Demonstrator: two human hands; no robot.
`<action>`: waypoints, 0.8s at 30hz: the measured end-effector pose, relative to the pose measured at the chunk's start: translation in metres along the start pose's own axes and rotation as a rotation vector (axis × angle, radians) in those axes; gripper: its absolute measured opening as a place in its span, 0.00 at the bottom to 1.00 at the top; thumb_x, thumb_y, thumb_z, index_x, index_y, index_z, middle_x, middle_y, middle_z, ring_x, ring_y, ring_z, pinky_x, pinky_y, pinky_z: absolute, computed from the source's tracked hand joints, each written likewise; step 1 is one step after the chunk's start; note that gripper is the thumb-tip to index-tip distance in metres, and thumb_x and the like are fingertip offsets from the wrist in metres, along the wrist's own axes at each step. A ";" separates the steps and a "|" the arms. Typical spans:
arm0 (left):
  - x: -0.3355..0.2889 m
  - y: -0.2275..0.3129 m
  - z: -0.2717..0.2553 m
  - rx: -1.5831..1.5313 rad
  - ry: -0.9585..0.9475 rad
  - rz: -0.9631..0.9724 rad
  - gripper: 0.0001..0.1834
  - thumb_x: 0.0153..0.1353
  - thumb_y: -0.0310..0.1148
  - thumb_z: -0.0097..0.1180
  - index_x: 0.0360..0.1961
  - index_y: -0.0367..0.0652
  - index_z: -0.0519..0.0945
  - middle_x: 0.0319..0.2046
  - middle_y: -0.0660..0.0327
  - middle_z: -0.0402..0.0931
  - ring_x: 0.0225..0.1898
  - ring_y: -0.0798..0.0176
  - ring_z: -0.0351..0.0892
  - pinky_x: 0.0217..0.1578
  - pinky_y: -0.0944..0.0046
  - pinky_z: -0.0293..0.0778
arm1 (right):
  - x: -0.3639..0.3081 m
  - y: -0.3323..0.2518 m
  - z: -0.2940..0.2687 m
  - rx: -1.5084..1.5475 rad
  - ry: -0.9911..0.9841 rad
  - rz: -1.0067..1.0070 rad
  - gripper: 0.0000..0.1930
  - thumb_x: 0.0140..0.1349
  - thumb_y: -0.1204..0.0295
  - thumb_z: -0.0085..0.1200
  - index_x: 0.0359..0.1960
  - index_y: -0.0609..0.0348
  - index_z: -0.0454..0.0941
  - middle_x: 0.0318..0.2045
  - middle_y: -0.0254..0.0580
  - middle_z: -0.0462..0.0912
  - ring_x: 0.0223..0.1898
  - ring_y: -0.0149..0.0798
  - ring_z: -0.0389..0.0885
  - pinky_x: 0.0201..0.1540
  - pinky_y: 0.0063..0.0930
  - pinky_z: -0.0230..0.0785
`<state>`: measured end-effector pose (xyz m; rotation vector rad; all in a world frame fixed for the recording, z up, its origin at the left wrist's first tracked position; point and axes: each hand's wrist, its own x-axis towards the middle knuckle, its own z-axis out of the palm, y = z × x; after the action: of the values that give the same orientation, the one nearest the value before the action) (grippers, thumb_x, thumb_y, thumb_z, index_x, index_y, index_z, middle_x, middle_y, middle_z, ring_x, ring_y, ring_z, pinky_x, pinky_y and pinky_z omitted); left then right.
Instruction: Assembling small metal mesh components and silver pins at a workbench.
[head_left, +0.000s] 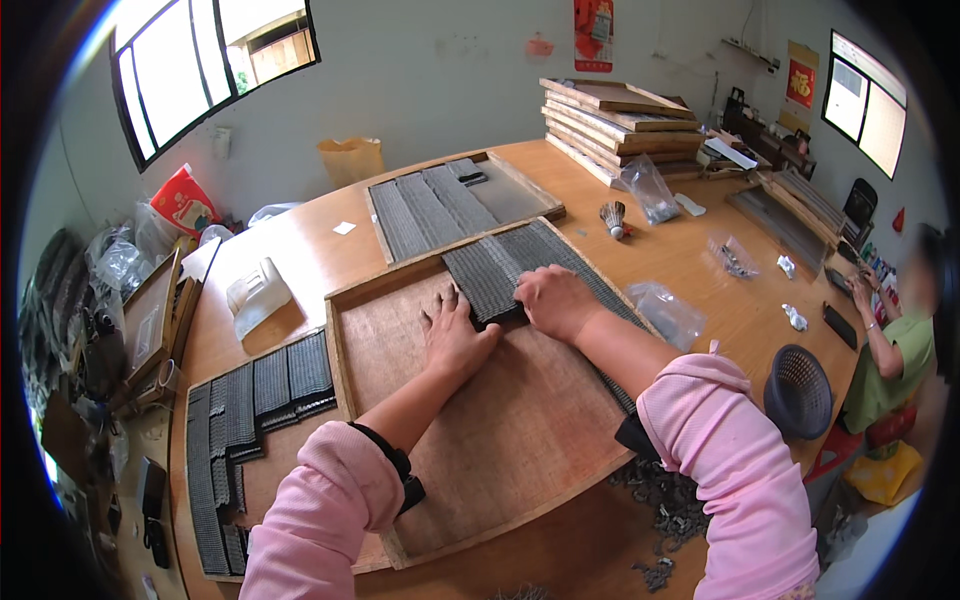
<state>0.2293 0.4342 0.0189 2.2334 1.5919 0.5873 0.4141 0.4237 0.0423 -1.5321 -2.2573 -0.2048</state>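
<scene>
Where strips (485, 272) leave the tray (505, 440) bare, the left hand (455, 342) spreads; the right hand (560, 303) pinches their edge.

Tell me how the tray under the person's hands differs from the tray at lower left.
The middle tray has the left hand and right hand over it; the left tray has neither. In the middle tray, dark ribbed strips lie toward the far right; in the left tray, stepped dark strips line the left and far sides. Both have wooden rims and reddish-brown bases.
</scene>
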 end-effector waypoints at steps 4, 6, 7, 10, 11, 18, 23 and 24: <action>-0.003 0.001 0.004 0.067 -0.032 -0.007 0.44 0.57 0.50 0.46 0.68 0.32 0.52 0.71 0.46 0.43 0.73 0.45 0.37 0.70 0.44 0.32 | -0.001 -0.004 -0.003 -0.044 -0.013 -0.020 0.12 0.62 0.69 0.41 0.28 0.57 0.78 0.32 0.49 0.82 0.40 0.50 0.81 0.47 0.40 0.74; -0.004 0.005 0.007 0.134 -0.039 -0.014 0.45 0.58 0.51 0.45 0.69 0.30 0.50 0.72 0.46 0.41 0.73 0.45 0.36 0.70 0.44 0.31 | -0.003 -0.009 -0.006 -0.018 -0.001 0.015 0.12 0.62 0.68 0.41 0.29 0.58 0.77 0.32 0.50 0.82 0.40 0.51 0.81 0.46 0.40 0.74; -0.005 0.006 0.006 0.180 -0.058 -0.034 0.45 0.60 0.52 0.43 0.69 0.29 0.48 0.72 0.46 0.39 0.73 0.46 0.34 0.70 0.45 0.31 | -0.003 -0.010 -0.006 0.009 0.011 0.052 0.12 0.63 0.68 0.41 0.29 0.58 0.77 0.32 0.50 0.82 0.39 0.51 0.81 0.46 0.39 0.74; -0.004 0.009 0.005 0.227 -0.080 -0.057 0.46 0.61 0.54 0.40 0.69 0.28 0.44 0.72 0.46 0.36 0.74 0.46 0.32 0.70 0.45 0.29 | -0.002 -0.006 0.004 0.071 0.024 0.078 0.12 0.64 0.67 0.41 0.29 0.59 0.76 0.32 0.52 0.81 0.39 0.52 0.80 0.46 0.40 0.74; -0.004 0.009 0.005 0.224 -0.083 -0.063 0.47 0.61 0.54 0.40 0.69 0.28 0.43 0.72 0.45 0.35 0.74 0.46 0.32 0.70 0.45 0.29 | -0.002 -0.005 0.006 0.074 0.024 0.078 0.12 0.64 0.67 0.41 0.29 0.59 0.76 0.32 0.52 0.81 0.39 0.52 0.80 0.46 0.40 0.74; -0.005 0.012 0.004 0.221 -0.073 -0.053 0.47 0.62 0.55 0.39 0.69 0.28 0.43 0.72 0.45 0.35 0.74 0.46 0.31 0.69 0.42 0.28 | -0.005 -0.006 -0.003 0.003 0.000 -0.053 0.12 0.63 0.67 0.41 0.28 0.58 0.75 0.33 0.51 0.80 0.38 0.53 0.79 0.44 0.44 0.73; -0.004 0.013 0.007 0.188 -0.061 -0.045 0.47 0.61 0.55 0.40 0.69 0.28 0.45 0.72 0.46 0.36 0.74 0.48 0.33 0.69 0.43 0.29 | -0.013 -0.008 -0.022 0.010 0.059 -0.084 0.10 0.61 0.70 0.41 0.26 0.56 0.74 0.33 0.46 0.79 0.37 0.52 0.80 0.43 0.43 0.73; -0.004 0.012 0.007 0.178 -0.051 -0.043 0.47 0.61 0.56 0.40 0.69 0.28 0.45 0.72 0.46 0.37 0.74 0.48 0.33 0.69 0.43 0.30 | -0.018 -0.010 -0.029 0.010 0.092 -0.105 0.09 0.60 0.71 0.43 0.27 0.56 0.75 0.33 0.46 0.79 0.37 0.51 0.80 0.42 0.42 0.74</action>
<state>0.2415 0.4270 0.0178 2.3130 1.7219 0.3879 0.4181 0.3944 0.0620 -1.3723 -2.2643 -0.2872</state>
